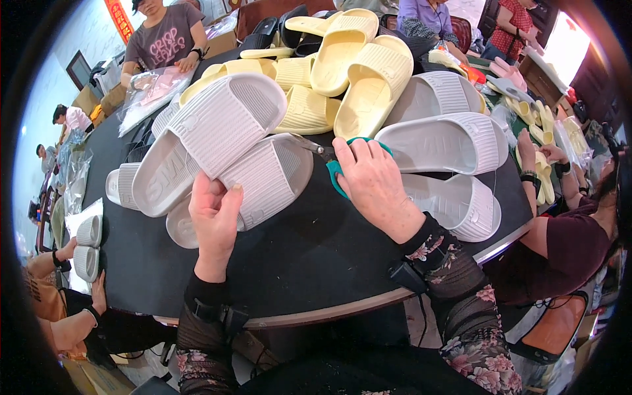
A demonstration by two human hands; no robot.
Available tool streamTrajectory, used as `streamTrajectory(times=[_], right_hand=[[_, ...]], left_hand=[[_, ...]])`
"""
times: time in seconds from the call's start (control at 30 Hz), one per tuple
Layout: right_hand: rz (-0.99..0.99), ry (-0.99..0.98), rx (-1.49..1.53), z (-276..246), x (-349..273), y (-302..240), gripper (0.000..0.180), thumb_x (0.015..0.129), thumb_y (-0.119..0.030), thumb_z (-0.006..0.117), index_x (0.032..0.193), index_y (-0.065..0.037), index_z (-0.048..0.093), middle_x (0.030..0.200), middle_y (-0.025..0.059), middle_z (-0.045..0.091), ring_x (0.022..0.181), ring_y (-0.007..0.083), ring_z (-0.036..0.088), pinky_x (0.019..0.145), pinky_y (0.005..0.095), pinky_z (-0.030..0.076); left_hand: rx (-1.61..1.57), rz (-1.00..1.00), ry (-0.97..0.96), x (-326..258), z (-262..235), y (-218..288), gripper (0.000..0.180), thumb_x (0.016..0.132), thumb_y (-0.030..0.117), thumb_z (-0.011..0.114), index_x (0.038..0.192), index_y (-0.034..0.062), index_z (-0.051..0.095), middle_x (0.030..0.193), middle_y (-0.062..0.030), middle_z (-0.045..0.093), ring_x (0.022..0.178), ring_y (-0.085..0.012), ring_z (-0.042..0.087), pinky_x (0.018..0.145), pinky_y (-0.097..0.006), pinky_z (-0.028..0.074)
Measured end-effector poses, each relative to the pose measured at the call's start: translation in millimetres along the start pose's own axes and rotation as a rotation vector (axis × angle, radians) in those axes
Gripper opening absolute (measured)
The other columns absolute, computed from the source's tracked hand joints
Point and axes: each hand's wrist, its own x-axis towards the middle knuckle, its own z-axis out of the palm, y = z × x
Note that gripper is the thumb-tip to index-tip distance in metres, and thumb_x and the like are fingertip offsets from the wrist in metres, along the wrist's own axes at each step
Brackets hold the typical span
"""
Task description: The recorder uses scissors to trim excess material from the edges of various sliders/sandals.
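My left hand (214, 217) grips the near edge of a white ribbed slide sandal (266, 178) that lies on the black table (309, 257). Another white sandal (210, 135) rests on top of it, to the left. My right hand (375, 184) is closed around the teal handles of a pair of scissors (337, 172). The blades point left and touch the held sandal's far edge. Both wrists wear dark floral sleeves.
Several pale yellow sandals (349, 62) are piled at the table's far side. More white sandals (447, 141) lie to the right. People sit around the table; one at the right (559, 243), another's hands at the left (72, 263) hold white sandals.
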Motion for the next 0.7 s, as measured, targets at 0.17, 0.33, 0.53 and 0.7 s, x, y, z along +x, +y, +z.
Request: streamTrajectory(times=[0.17, 0.33, 0.53, 0.7], right_hand=[[-0.012, 0.021, -0.002, 2.8, -0.7, -1.0, 0.034, 0.076, -0.01, 0.056, 0.108, -0.002, 0.051, 0.085, 0.008, 0.052, 0.081, 0.0213, 0.054, 0.068, 0.0312, 0.047], [0.012, -0.028, 0.025, 1.4, -1.5, -0.6, 0.041, 0.074, -0.013, 0.063, 0.112, -0.003, 0.05, 0.087, 0.0083, 0.052, 0.083, 0.0228, 0.055, 0.07, 0.0324, 0.047], [0.045, -0.014, 0.133, -2.2, 0.5, -0.9, 0.033, 0.076, -0.013, 0.06, 0.106, -0.002, 0.05, 0.082, 0.01, 0.056, 0.078, 0.0243, 0.06, 0.065, 0.035, 0.051], [0.184, 0.007, 0.332, -2.1, 0.3, 0.2, 0.043, 0.074, -0.014, 0.069, 0.112, -0.005, 0.05, 0.089, 0.0131, 0.06, 0.082, 0.0292, 0.062, 0.069, 0.0379, 0.051]], left_hand=[[-0.007, 0.013, -0.003, -1.1, 0.7, 0.1, 0.046, 0.087, -0.004, 0.051, 0.131, -0.0062, 0.037, 0.12, -0.0166, 0.056, 0.11, -0.0191, 0.055, 0.094, -0.03, 0.04], [-0.013, 0.017, -0.014, -0.8, 0.0, -1.2, 0.045, 0.087, -0.004, 0.05, 0.13, -0.0061, 0.038, 0.119, -0.0161, 0.057, 0.109, -0.0183, 0.055, 0.094, -0.029, 0.04], [-0.006, 0.019, -0.015, 0.1, -1.3, 0.2, 0.045, 0.087, -0.004, 0.05, 0.13, -0.0061, 0.038, 0.117, -0.0151, 0.058, 0.107, -0.0171, 0.055, 0.092, -0.029, 0.041], [-0.005, 0.012, -0.025, -0.4, -1.4, -1.4, 0.048, 0.088, -0.002, 0.051, 0.133, -0.0051, 0.035, 0.123, -0.0167, 0.055, 0.112, -0.0187, 0.053, 0.095, -0.029, 0.04]])
